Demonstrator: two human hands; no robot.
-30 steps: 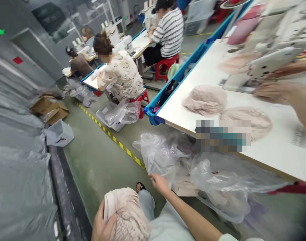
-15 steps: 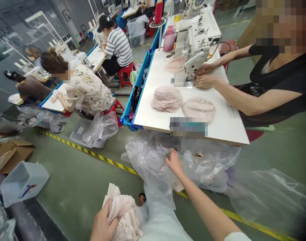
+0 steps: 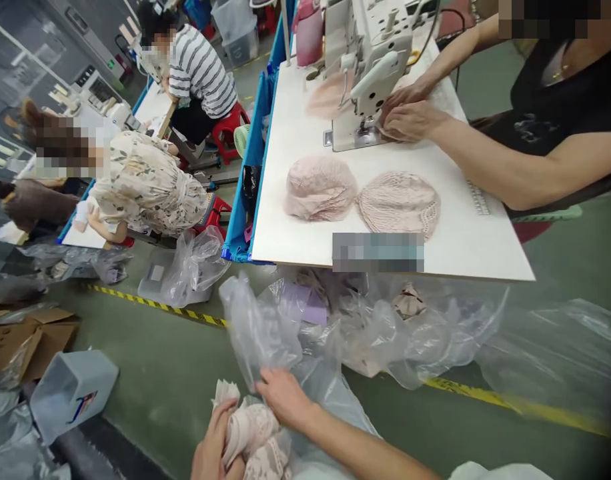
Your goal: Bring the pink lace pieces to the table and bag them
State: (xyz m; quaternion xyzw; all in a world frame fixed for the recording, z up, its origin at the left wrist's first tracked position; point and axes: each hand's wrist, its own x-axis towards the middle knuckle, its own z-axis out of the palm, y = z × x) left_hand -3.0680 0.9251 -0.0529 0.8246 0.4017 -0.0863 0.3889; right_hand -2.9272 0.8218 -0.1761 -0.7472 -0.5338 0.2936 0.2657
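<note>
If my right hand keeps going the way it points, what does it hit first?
Probably the lace bundle held in your left hand; the right hand points left toward it, nearly touching.

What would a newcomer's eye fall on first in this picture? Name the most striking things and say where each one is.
Two rounded heaps of pink lace lie side by side on the white table, right of centre. Behind them, a co-worker's hands rest at a white sewing machine. At the bottom, the left hand grips a pink lace bundle while the right hand pinches a clear plastic bag.
</note>
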